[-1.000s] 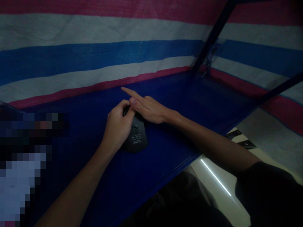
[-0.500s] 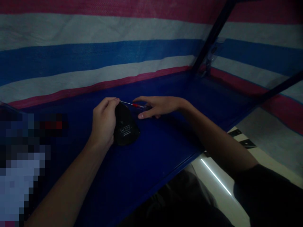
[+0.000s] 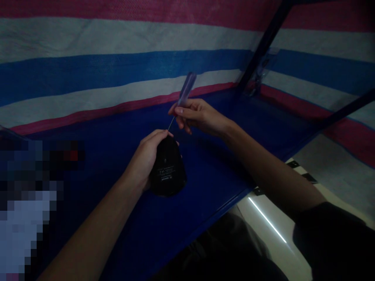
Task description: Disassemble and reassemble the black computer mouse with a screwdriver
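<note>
— Under my left hand [image 3: 146,158], on the blue counter [image 3: 205,183], lies the black mouse [image 3: 168,169], belly up, its label facing me.

— Which way does it run?

— Its long axis goes from near me to away from me, nose end farthest, close to my left fingertips. My left hand is curled around its left flank and grips it firmly, pressing it to the counter.

— And the screwdriver?

— My right hand [image 3: 199,115] is closed around the screwdriver [image 3: 183,97], pinched where the clear handle meets the thin metal shaft. It slants: handle up and to the right, tip down and to the left, aimed at the far end of the mouse.

— Is the tip touching?

— I cannot tell. It ends just beside my left fingertips, at the far edge of the mouse, and the light is too dim to show contact.

— Which hand is nearer the mouse?

— My left, since it holds it. My right hovers above and beyond it, apart from the shell.

— What lies around?

— A striped tarp [image 3: 102,66] behind the counter, and a dark blue frame bar [image 3: 263,43] rising at the right.
</note>
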